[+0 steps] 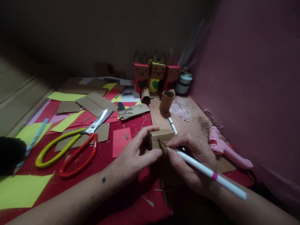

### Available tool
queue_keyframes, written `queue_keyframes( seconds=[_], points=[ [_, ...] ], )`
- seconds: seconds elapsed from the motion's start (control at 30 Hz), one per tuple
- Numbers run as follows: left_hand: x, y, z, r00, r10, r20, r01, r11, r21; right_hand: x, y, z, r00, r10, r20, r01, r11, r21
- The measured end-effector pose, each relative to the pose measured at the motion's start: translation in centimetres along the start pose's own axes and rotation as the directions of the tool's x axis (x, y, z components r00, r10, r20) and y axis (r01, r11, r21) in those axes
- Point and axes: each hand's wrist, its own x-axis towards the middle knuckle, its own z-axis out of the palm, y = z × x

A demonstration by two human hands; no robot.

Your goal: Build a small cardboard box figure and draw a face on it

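My left hand (138, 150) grips a small brown cardboard box (165, 133) by its left side, thumb along the near edge. In my right hand (194, 159) lies a white marker pen (199, 164) with a magenta band, its far end pointing to the lower right. My right thumb and forefinger are pinched at the box's face, where a dark-edged brown point (161, 142) shows. Whether that is the pen's tip or a small cardboard piece, I cannot tell. Just behind the box lies another white pen (172, 125) with a dark band, partly hidden by my right hand.
Large scissors (90, 129) lie spread at left among coloured paper and cardboard scraps (97, 104). Two cardboard tubes (167, 101) are on the wooden board (187, 109). Behind stand three eared cardboard figures (157, 73) and a pale blue pot (184, 82). A pink glue gun (225, 148) lies right.
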Motion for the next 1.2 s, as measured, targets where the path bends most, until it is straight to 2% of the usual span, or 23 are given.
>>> queue_keyframes(
  seconds=[0.1,0.3,0.73,1.2],
  points=[
    [0.1,-0.1,0.0,1.0,-0.004,-0.007,0.004,1.0,-0.01,-0.1,0.0,0.0,1.0,0.03,-0.008,-0.03,1.0,-0.009],
    [0.1,-0.4,0.0,1.0,0.011,-0.007,-0.012,1.0,-0.029,-0.6,0.5,0.1,1.0,0.012,-0.023,-0.012,1.0,0.02],
    [0.0,0.0,0.0,1.0,0.011,0.011,-0.011,1.0,-0.015,-0.8,1.0,0.1,0.999,-0.017,0.037,0.014,0.998,0.057],
    [0.1,-0.1,0.0,0.999,0.011,0.036,-0.009,0.999,-0.033,-0.4,0.8,0.3,1.0,-0.028,-0.001,0.028,0.999,0.041]
  ],
)
